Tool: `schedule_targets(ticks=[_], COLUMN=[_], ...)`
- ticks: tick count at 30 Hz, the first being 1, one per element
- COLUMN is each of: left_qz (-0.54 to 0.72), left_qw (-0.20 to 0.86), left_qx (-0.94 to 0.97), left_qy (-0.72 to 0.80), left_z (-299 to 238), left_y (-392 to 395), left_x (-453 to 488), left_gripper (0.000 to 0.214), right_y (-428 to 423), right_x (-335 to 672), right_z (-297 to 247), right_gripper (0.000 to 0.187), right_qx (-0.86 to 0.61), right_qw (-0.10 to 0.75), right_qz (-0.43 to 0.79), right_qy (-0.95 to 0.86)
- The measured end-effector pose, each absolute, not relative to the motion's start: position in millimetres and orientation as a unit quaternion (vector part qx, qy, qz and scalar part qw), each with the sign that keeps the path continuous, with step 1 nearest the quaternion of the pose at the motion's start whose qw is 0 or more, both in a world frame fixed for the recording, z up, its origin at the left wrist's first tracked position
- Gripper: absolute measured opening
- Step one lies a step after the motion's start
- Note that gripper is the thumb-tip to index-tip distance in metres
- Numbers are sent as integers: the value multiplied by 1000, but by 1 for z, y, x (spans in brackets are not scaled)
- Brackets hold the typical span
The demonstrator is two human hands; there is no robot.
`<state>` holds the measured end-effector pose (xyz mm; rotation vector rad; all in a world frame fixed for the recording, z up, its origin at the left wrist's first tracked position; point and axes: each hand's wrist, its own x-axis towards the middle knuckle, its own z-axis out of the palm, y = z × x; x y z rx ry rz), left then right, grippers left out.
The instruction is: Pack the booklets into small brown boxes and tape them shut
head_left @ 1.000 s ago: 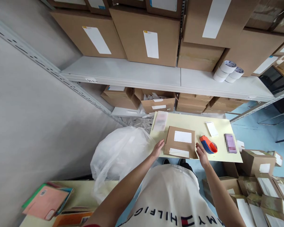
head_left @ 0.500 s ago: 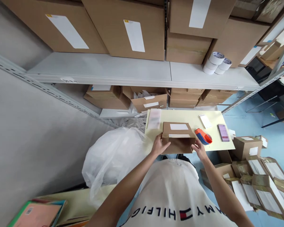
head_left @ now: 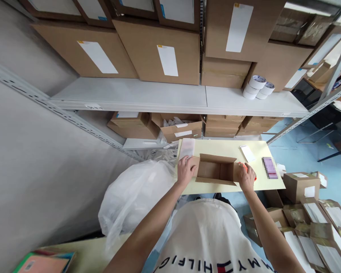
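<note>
An open cardboard box (head_left: 213,171) stands on the cream table, its mouth up and its flaps spread outward. At the left flap, my left hand (head_left: 185,170) has its fingers bent around the cardboard. My right hand (head_left: 246,179) is closed at the right flap, directly over the orange tape dispenser (head_left: 243,165), which it mostly hides. Inside, the box shows bare cardboard walls and bottom.
On the table (head_left: 216,147) lie a white pad (head_left: 247,153), a blurred purple item (head_left: 269,167) and a pale translucent sheet (head_left: 187,147). A large plastic bag (head_left: 139,193) bulges at left. Cartons (head_left: 301,185) crowd the floor at right. A loaded shelf (head_left: 159,91) stands behind.
The box has turned from its opening facing me to facing up, and its flaps are spread. My hands have moved apart onto the side flaps. The view has tilted up slightly.
</note>
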<state>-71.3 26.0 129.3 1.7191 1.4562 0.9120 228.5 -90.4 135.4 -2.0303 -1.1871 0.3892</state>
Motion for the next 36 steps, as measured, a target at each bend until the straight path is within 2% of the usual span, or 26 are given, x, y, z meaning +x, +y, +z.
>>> schedule_targets(ticks=[3,6,9,13,16,18,28,36], left_qz=[303,248,193,146,135,125,151,211], left_qw=[283,263,313,401,407,405,436,465], left_qx=[767,791,783,761,751,744,693,610], left_qy=[489,494,502,488,502,516,554,606], left_z=[139,139,129,113,101,95,85,83], left_y=[21,22,24,13,0,-5,7,10], left_x=[-66,-64,-71,-78,-71,-64,-28,0], left_gripper=[14,12,32,93,127,132,129,127], right_y=[-89,-89,-92,-100,-104,-104,-74,-39], right_x=[226,229,234,229,217,210,237,265], right_z=[136,126,109,87,79,77,78,79], right_gripper=[14,22,53,108,127,128,118,114], right_qx=[-764,-747,-748,-738,-739,-739,-708,-683], right_qw=[288,287,288,239,219,227,296,294], right_qz=[174,236,291,326,323,315,335,366], right_qy=[-551,-552,-522,-540,-550,-552,-547,-559])
